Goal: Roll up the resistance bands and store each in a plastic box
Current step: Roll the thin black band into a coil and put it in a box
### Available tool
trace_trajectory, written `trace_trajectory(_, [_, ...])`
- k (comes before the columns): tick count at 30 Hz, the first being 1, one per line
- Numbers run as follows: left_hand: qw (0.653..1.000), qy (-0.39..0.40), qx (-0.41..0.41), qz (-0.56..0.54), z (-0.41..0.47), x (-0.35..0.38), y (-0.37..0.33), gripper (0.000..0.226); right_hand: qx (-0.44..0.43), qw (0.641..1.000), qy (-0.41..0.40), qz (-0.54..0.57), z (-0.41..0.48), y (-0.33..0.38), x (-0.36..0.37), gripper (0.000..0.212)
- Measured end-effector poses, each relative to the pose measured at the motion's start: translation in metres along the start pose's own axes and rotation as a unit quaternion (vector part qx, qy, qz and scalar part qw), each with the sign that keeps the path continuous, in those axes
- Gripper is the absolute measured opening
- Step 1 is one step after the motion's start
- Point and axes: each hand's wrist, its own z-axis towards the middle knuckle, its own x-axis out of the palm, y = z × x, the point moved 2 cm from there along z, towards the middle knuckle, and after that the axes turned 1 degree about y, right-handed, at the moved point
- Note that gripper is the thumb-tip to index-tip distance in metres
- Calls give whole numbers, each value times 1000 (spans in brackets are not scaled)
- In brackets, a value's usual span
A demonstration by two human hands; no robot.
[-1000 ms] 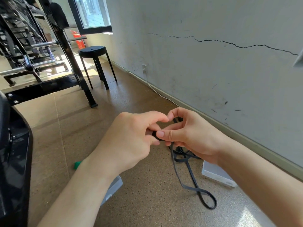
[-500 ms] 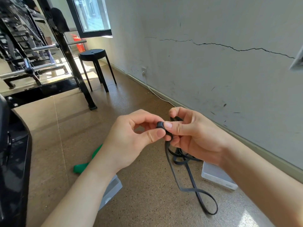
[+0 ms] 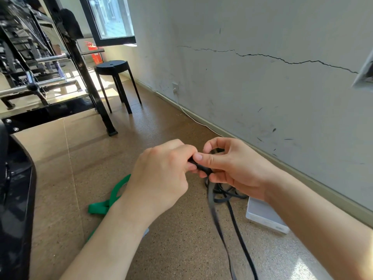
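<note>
Above floor (image 3: 171, 249), band (image 3: 202, 169) between fingers (image 3: 179, 151).

The scene is brightly lit by daylight admitted through the window (image 3: 112, 17). Sunlit patches are cast on the floor (image 3: 161, 128) below the window and at the corner farthest from it. Lines far from the window are bowed. The black band (image 3: 211, 201) is smeared, possibly by motion.

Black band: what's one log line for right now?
step: roll black band | left hand: pinches band | right hand: pinches band | loose end: hangs to floor | green band: on floor | box: on floor
</note>
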Motion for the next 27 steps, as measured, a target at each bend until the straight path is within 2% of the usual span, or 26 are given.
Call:
trace_trajectory(6, [1000, 1, 7, -22, 0, 0, 2, 9, -9, 1000, 0, -4, 0, -1, 3, 47])
trace_trajectory(9, [993, -8, -43, -111, 1, 2, 7, 11, -23, 1000, 8, 16, 0, 1, 1, 46])
trace_trajectory(11, [961, 9, -115, -253, 1, 2, 12, 21, -33, 998, 26, 46, -1, 3, -1, 42])
trace_trajectory(13, [908, 32, -149, -391, 1, 0, 13, 27, -37, 995, 54, 75, -2, 5, -2, 41])
trace_trajectory(14, [890, 37, -152, -429, 1, -1, 13, 28, -37, 993, 69, 88, -2, 5, -2, 42])
trace_trajectory(16, [879, 44, -145, -452, 1, -1, 13, 29, -35, 988, 100, 110, -2, 5, 0, 39])
trace_trajectory(19, [890, 29, -125, -438, 2, -3, 13, 21, -21, 985, 124, 121, -1, 5, 0, 35])
trace_trajectory(22, [905, 22, -111, -409, 1, -5, 12, 16, 5, 987, 137, 87, -3, 6, 1, 38])
trace_trajectory(27, [968, 8, -70, -243, 0, -8, 9, 21, 17, 996, 88, -17, -5, 5, 2, 45])
